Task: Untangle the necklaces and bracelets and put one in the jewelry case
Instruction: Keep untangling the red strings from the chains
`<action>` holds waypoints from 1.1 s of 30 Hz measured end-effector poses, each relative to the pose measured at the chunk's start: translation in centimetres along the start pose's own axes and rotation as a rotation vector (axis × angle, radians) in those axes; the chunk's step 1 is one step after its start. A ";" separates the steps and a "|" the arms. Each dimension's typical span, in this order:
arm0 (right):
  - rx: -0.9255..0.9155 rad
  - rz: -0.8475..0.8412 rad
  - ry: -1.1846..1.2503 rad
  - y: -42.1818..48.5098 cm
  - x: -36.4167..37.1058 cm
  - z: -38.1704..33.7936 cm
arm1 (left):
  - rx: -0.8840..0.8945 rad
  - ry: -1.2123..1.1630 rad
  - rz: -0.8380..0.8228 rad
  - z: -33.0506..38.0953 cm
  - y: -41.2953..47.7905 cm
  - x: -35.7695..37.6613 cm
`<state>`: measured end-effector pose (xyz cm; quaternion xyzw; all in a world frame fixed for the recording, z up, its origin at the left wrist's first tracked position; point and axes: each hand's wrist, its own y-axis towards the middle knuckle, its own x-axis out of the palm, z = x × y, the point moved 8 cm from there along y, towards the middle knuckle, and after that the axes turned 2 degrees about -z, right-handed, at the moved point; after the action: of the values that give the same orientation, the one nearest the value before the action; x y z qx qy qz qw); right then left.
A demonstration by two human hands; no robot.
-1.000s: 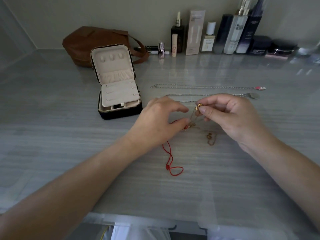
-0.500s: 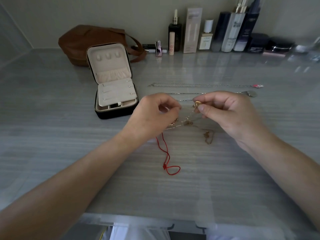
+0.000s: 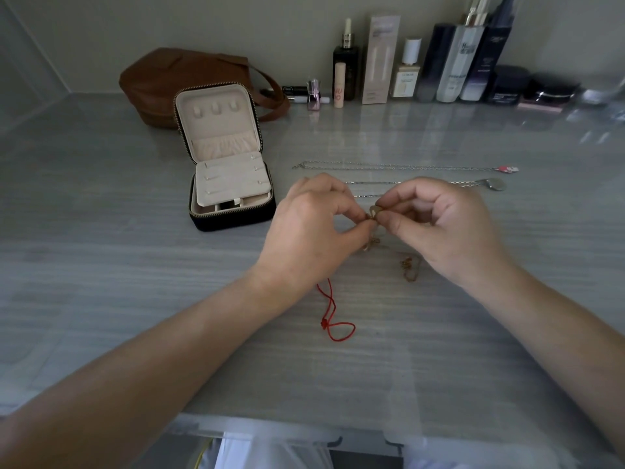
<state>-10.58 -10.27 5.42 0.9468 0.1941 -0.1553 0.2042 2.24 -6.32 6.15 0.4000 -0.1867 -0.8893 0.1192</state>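
At the middle of the grey table, my left hand [image 3: 313,228] and my right hand [image 3: 436,228] meet fingertip to fingertip, both pinching a gold pendant [image 3: 373,210] on a tangled gold chain [image 3: 410,268]. The chain trails down onto the table under my right hand. A red cord bracelet [image 3: 333,314] lies below my left wrist. Two silver necklaces lie stretched out behind my hands: the far one [image 3: 399,166] and the nearer one [image 3: 487,184] with a round pendant. The open jewelry case [image 3: 230,184] stands to the left of my hands, lid upright.
A brown leather bag [image 3: 176,79] sits behind the case. Several cosmetic bottles and jars [image 3: 449,66] line the back wall. The table's front edge [image 3: 304,424] runs just below my forearms.
My left hand has moved up and right to meet my right hand at the gold pendant. The red cord now lies free of my left fingers on the table.
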 end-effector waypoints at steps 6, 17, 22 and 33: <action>-0.031 0.050 -0.098 0.0 -0.6 -0.2 | -0.034 -0.079 -0.015 -0.1 -0.1 -0.1; -0.001 0.010 -0.093 -0.2 -0.3 0.0 | -0.372 -0.511 -0.024 -2.5 0.5 -0.5; 0.124 0.013 0.067 0.0 -0.8 1.3 | -0.571 -0.820 -0.009 -3.8 0.1 0.0; 0.284 0.091 0.260 0.0 -1.7 2.7 | -0.695 -0.934 -0.029 -4.9 -0.1 0.6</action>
<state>-12.64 -12.04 3.69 0.9860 0.1521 -0.0483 0.0484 5.50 -7.59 2.68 -0.0947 0.0889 -0.9821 0.1363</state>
